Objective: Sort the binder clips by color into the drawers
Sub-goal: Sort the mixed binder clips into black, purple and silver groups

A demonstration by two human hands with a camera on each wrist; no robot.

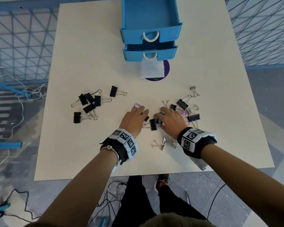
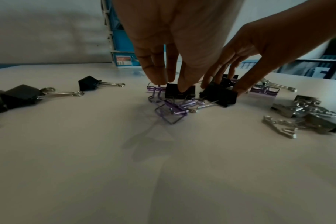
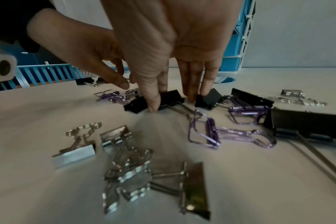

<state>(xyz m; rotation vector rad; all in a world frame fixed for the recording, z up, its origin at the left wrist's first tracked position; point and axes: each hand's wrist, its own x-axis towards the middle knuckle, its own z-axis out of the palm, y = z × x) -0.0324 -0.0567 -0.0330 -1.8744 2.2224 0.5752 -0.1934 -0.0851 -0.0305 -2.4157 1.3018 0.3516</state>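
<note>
Black, purple and silver binder clips lie scattered on the cream table [image 1: 88, 153]. My left hand [image 1: 143, 114] reaches down at the middle and pinches a small black clip [image 2: 179, 91] between thumb and fingers, which also touch a purple clip [image 2: 155, 88]. Right beside it, my right hand [image 1: 159, 117] pinches a larger black clip [image 3: 163, 100] between thumb and index finger. Its other fingertips rest by another black clip [image 3: 209, 98]. Two blue drawers stand open at the far edge, the upper one [image 1: 151, 32] above the lower [image 1: 150, 54].
Several black clips [image 1: 88, 104] are grouped at the left. More purple clips [image 1: 184, 113] and black ones [image 1: 193, 117] sit at the right, and silver clips [image 1: 165, 143] lie near my right wrist. A purple disc [image 1: 166, 69] with white paper lies before the drawers.
</note>
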